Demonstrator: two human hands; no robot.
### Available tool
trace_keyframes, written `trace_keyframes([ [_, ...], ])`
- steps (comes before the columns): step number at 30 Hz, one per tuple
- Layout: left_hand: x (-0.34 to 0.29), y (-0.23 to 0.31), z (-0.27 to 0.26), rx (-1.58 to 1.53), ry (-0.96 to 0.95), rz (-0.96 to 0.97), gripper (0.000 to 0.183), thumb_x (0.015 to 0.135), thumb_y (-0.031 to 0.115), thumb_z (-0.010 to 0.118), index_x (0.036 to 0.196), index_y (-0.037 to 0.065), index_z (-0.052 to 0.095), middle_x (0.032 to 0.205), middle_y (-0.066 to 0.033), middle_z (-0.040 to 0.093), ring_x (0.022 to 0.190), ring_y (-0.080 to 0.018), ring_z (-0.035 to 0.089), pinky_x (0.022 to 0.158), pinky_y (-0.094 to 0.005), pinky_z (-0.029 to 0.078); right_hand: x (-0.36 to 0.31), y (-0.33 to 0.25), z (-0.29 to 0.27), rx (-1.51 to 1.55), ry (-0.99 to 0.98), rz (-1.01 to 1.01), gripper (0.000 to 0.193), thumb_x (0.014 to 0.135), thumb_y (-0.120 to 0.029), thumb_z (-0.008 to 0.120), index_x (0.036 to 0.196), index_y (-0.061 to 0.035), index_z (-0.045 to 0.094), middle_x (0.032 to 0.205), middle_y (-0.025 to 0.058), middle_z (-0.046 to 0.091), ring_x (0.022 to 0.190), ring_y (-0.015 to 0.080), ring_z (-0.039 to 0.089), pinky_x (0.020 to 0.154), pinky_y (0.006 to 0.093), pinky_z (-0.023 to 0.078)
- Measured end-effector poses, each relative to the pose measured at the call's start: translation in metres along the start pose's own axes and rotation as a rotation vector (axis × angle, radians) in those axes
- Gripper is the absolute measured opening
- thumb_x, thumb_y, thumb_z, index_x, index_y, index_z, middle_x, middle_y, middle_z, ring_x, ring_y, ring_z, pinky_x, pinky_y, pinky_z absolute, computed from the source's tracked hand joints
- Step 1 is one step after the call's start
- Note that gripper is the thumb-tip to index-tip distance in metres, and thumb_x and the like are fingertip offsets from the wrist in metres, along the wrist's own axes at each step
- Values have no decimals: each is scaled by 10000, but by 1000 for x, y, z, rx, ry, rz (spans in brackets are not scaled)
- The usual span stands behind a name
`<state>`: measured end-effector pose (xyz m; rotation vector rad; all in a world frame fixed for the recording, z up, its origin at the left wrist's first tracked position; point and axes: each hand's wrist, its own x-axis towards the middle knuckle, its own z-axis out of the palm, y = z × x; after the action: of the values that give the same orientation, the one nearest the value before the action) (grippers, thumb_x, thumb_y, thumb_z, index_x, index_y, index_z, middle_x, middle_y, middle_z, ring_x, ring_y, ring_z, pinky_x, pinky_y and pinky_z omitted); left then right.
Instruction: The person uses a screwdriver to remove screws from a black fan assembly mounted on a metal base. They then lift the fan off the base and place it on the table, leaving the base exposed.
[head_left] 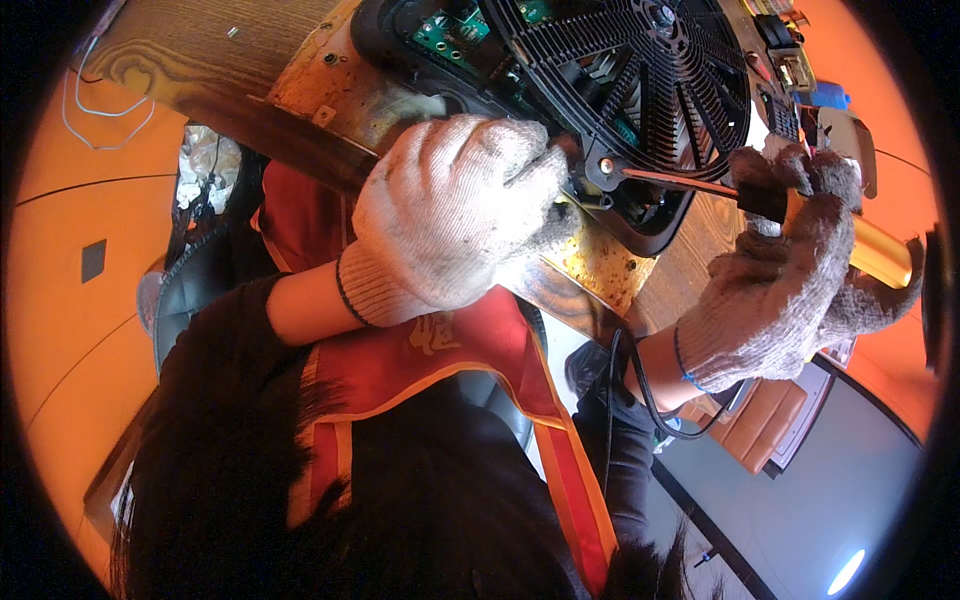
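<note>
My left hand (460, 210), in a white knitted work glove, is closed at the near edge of an opened appliance. Its fingertips rest beside the fan mount, and what they hold is hidden. My right hand (780, 250), in a soiled grey glove, grips a screwdriver (880, 252) with a yellow and black handle. The screwdriver's shaft points left, its tip beside a screw (606, 166) on the fan mount's corner. The round black fan grille (660, 80) stands tilted up from the black housing (655, 236). A green circuit board (455, 42) shows inside.
A rusty, stained metal panel (330, 85) lies under the housing on the wooden table (170, 60). A black cable (650, 400) loops below my right wrist. Various tools and parts (785, 60) crowd the far right. A brown box-like object (765, 425) lies lower right.
</note>
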<state>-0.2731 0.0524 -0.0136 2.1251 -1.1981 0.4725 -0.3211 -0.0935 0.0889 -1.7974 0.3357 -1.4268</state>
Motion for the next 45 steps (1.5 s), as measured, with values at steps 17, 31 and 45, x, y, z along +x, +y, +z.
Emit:
trace_keyframes([
  [17, 1, 1, -1, -35, -12, -47, 369, 755, 330, 695, 1061, 126, 673, 1097, -45, 600, 960, -249, 574, 835, -392, 462, 1, 27, -49, -140, 176, 209, 621, 746, -113, 768, 1259, 26, 446, 810, 173, 583, 635, 152, 621, 522, 208, 526],
  [31, 1, 2, 2, 9, 0, -58, 381, 763, 341, 658, 1114, 193, 643, 1067, 24, 557, 973, -182, 554, 833, -356, 463, 7, 23, -41, 53, -314, -45, 588, 792, -124, 733, 1297, -25, 449, 1012, 228, 638, 888, 261, 684, 690, 291, 599],
  [45, 5, 4, 1, 39, 23, -47, 319, 770, 363, 668, 1042, 196, 655, 1066, 21, 580, 968, -189, 568, 851, -360, 463, 7, 24, -28, 77, -272, -55, 579, 809, -128, 717, 1307, -40, 436, 992, 213, 638, 857, 250, 677, 674, 289, 593],
])
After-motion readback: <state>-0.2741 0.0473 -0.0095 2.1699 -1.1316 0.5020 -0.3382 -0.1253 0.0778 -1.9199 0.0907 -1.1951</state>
